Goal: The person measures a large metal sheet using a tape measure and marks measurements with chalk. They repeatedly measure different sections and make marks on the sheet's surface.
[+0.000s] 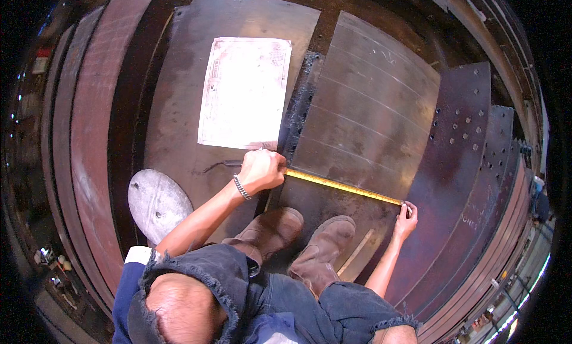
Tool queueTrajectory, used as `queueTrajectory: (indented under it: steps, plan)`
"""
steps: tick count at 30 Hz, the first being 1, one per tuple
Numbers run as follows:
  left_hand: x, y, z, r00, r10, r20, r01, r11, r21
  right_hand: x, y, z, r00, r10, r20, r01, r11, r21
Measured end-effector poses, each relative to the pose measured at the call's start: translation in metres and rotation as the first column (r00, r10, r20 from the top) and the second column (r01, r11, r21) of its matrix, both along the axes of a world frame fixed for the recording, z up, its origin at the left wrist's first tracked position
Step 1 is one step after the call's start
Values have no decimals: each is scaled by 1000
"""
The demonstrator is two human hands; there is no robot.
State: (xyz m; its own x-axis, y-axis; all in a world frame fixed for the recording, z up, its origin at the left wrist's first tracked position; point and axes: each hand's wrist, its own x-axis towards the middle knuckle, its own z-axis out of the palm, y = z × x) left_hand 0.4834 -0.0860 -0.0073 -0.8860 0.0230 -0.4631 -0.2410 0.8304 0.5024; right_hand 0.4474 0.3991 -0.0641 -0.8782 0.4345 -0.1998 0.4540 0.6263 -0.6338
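Note:
A yellow tape measure [345, 186] is drawn out across the near edge of a steel plate [369, 105] marked with several pale parallel lines. My left hand [262, 170] is closed on the tape's left end, its wrist wearing a chain bracelet. A thin dark tool-like piece [231, 163] sticks out to the left of that fist; its kind is unclear. At the tape's right end, my right hand [406, 220] pinches it near the plate's corner. Just beyond my left hand, a large white printed sheet [244, 93] lies on another steel plate [173, 99].
My brown boots [325, 242] stand on metal below the tape. A pale oval plate with holes [156, 204] lies beside my left forearm. Dark plates with bolt holes [459, 123] are at the right; long reddish steel beams [98, 105] run along the left.

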Motion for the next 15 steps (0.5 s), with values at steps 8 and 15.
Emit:
queueTrajectory:
  steps: [8, 15]
  plan:
    - [-2, 2, 3, 1000, 3, 25, -2, 1000, -22, 0, 0, 0, 1000, 10, -16, -10, 1000, 18]
    - [-2, 1, 1, 1000, -13, 15, 13, 999, -33, 0, -1, 2, 1000, 6, -18, -6, 1000, -13]
